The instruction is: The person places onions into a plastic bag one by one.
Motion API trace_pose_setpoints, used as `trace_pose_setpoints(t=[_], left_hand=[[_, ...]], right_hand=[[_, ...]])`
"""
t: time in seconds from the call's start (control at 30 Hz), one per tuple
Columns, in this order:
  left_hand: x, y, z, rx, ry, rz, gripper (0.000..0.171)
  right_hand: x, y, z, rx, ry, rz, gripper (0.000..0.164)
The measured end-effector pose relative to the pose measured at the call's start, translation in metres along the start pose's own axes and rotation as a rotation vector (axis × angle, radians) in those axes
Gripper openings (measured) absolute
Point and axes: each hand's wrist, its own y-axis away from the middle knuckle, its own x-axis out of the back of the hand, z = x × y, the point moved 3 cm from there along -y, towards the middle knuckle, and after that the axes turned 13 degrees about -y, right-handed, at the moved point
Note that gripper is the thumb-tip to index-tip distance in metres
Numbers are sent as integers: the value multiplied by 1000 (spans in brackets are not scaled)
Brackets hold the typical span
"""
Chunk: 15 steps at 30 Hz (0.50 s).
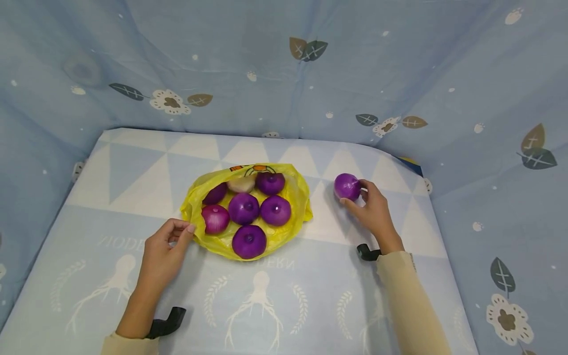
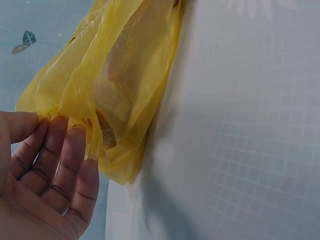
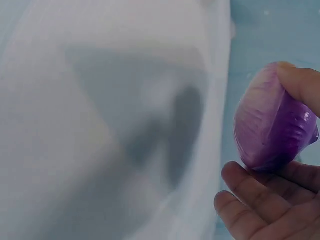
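A yellow plastic bag [image 1: 284, 239] lies with its mouth spread wide on the table, holding several purple onions [image 1: 244, 208] and a pale, whitish one [image 1: 241, 184] partly under the far rim. My left hand [image 1: 164, 256] pinches the bag's near-left edge between thumb and fingers. The left wrist view shows the gathered plastic [image 2: 75, 95] at those fingertips. To the right of the bag, my right hand [image 1: 372, 209] grips a single purple onion [image 1: 346, 187] between thumb and fingers. In the right wrist view this onion [image 3: 272, 120] is held off the table, its shadow apart from it.
The table [image 1: 146, 217] wears a pale blue and white patterned cloth. Blue curtains [image 1: 248, 64] with leaf and flower prints hang behind it and at both sides. A dark blue and yellow item [image 1: 410, 165] shows at the back right corner. Black wrist mounts [image 1: 170, 321] sit at both wrists.
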Motion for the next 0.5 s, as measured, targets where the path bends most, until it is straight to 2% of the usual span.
trace_pose_setpoints(t=[0.27, 0.5], left_hand=[[0, 0, 1, 1, 16, -9, 26], [4, 0, 0, -8, 9, 2, 24]], right_hand=[[-1, 18, -49, 164, 5, 13, 79], [-9, 31, -86, 294, 50, -27, 80]])
